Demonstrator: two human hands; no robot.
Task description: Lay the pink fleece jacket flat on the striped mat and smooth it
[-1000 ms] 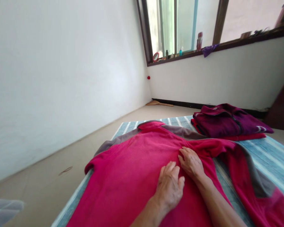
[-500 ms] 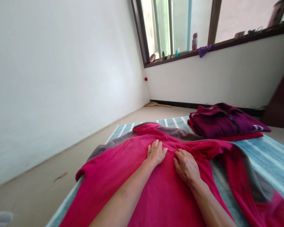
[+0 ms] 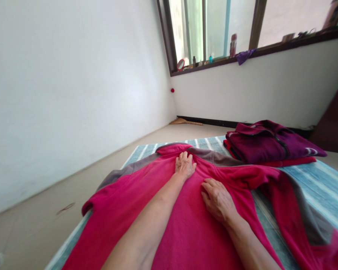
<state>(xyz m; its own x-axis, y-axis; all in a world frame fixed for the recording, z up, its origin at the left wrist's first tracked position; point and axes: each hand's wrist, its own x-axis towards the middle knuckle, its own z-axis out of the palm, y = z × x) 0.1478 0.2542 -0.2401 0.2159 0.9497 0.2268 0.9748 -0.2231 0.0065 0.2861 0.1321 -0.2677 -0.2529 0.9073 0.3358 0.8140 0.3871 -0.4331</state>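
A bright pink fleece jacket (image 3: pixel 146 195) with grey shoulder panels lies spread flat, back up, on a blue-and-white striped mat (image 3: pixel 312 183). My left hand (image 3: pixel 185 165) is stretched far forward and rests flat on the fleece just below the collar, fingers together and extended. My right hand (image 3: pixel 217 198) lies palm down on the fleece nearer to me, to the right of the middle. Neither hand holds anything. The jacket's right sleeve (image 3: pixel 298 202) trails across the mat toward the lower right.
Folded maroon and red garments (image 3: pixel 270 144) are stacked at the mat's far right. Bare floor runs to a white wall on the left. A window sill (image 3: pixel 214 62) carries bottles, a small mirror and a purple cloth. A broom (image 3: pixel 186 122) lies by the far wall.
My left hand has slid forward over the fleece from beside my right hand up to the collar. My right hand has stayed almost in place.
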